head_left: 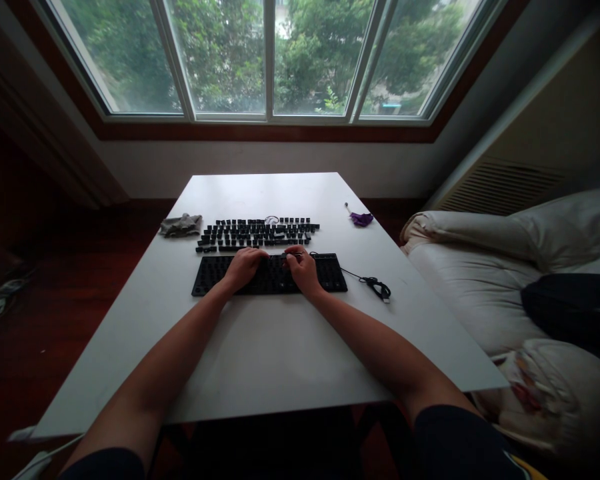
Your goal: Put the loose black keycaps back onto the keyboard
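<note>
A black keyboard frame [330,273] lies on the white table [260,347]. Behind it, several loose black keycaps [257,233] are laid out in rows. My left hand [243,267] rests on the left half of the keyboard with its fingers curled downward. My right hand [303,267] sits over the middle of the keyboard, fingers pinched on a small black piece, probably a keycap or a puller. The keyboard's cable [375,287] runs off to the right and ends in a coil.
A grey cloth [180,225] lies left of the keycaps. A small purple object [361,218] sits at the back right of the table. A white sofa with pillows [520,280] and a dark bag [575,310] stands to the right. Windows are behind the table.
</note>
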The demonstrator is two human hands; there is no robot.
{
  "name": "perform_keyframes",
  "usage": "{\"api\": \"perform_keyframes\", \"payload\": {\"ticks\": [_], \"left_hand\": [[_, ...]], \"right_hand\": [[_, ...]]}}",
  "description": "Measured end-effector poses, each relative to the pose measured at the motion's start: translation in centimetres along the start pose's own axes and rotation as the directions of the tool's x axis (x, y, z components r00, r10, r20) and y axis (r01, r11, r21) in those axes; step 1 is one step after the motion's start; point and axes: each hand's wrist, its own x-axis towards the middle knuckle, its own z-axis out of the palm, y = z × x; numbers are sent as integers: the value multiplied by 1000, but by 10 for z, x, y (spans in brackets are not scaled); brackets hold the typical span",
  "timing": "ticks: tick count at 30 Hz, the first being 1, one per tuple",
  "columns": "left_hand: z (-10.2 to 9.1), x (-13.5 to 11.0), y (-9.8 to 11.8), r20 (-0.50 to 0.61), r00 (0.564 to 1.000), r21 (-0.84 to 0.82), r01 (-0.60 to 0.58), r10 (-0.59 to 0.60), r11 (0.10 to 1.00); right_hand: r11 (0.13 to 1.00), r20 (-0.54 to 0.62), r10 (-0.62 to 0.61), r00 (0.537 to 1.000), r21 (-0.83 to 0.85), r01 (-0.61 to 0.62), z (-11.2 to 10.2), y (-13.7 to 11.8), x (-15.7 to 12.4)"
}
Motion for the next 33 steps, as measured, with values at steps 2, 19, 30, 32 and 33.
{"api": "perform_keyframes", "payload": {"ticks": [2, 19, 30, 32, 33], "left_hand": [[0, 0, 0, 8, 1000, 7, 6, -7, 1000], [1, -3, 0, -23, 999, 91, 47, -45, 995], [2, -3, -2, -49, 998, 123, 55, -50, 991], [2, -3, -1, -56, 997, 136, 65, -58, 989], [2, -4, 0, -66, 996, 146, 76, -67, 986]], "right_hand": [[1000, -16, -2, 1000, 17, 2, 0, 1, 0], [992, -79, 35, 996, 127, -24, 2, 2, 2], [992, -71, 27, 997, 127, -18, 2, 4, 2], [991, -70, 27, 997, 135, -17, 2, 4, 2], [990, -69, 25, 997, 142, -15, 2, 4, 2]]}}
